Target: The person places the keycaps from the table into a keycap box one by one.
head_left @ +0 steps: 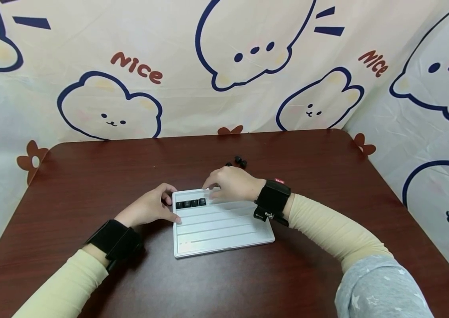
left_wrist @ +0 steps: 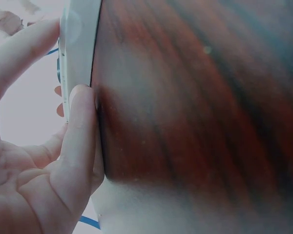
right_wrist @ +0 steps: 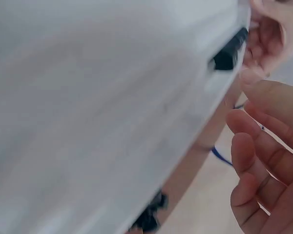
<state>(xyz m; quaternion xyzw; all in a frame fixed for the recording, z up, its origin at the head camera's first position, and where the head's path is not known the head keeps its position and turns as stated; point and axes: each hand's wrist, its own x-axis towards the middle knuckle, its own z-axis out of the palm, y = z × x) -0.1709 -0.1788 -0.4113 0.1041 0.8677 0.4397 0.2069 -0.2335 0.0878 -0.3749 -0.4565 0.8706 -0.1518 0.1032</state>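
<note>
A white ridged board (head_left: 224,225) lies on the table with several small black keycap-like blocks (head_left: 191,203) in a row along its top left slot. My left hand (head_left: 154,205) holds the board's left side, its thumb on the left edge and fingers by the upper corner. The left wrist view shows two digits against the white rim (left_wrist: 80,44). Over the top edge, just right of the row, is my right hand (head_left: 234,183). Its fingers (right_wrist: 271,151) are loosely bent in the right wrist view, with no block visible between them.
More loose black pieces (head_left: 240,161) lie on the brown table (head_left: 101,176) beyond the board, partly behind my right hand. A pale curtain (head_left: 180,106) with cartoon prints hangs along the table's far and right edges.
</note>
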